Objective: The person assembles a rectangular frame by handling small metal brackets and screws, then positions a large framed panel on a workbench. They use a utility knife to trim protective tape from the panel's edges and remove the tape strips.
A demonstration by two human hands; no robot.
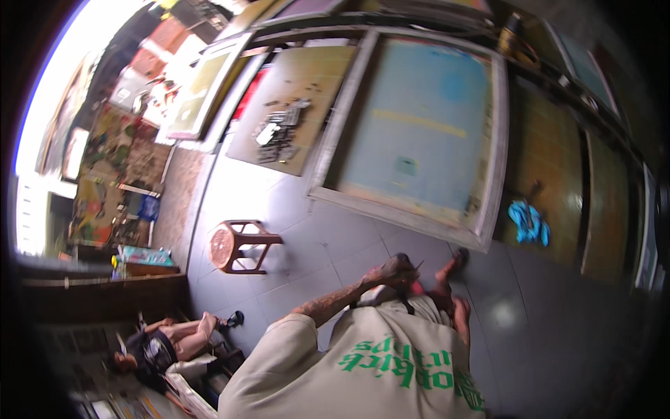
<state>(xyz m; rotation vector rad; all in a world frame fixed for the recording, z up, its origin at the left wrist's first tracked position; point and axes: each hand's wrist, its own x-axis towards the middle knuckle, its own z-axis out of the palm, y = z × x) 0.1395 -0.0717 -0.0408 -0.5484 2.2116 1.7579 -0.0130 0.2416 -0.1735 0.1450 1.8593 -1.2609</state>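
Thin stick (419, 265) (blurry) at R side of L hand (395, 270)

A framed screen (426, 105) sits before a worker (398, 335), between a board (321, 73) heaped with small pieces (279, 136), left, and a panel (551, 133) bearing a cloth (528, 225), right; a stool (222, 248) stands left, another person (162, 349) seated farther left.

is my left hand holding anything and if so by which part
It cannot be told: a thin, stick-like thing shows beside the left hand, but blur hides any hold.
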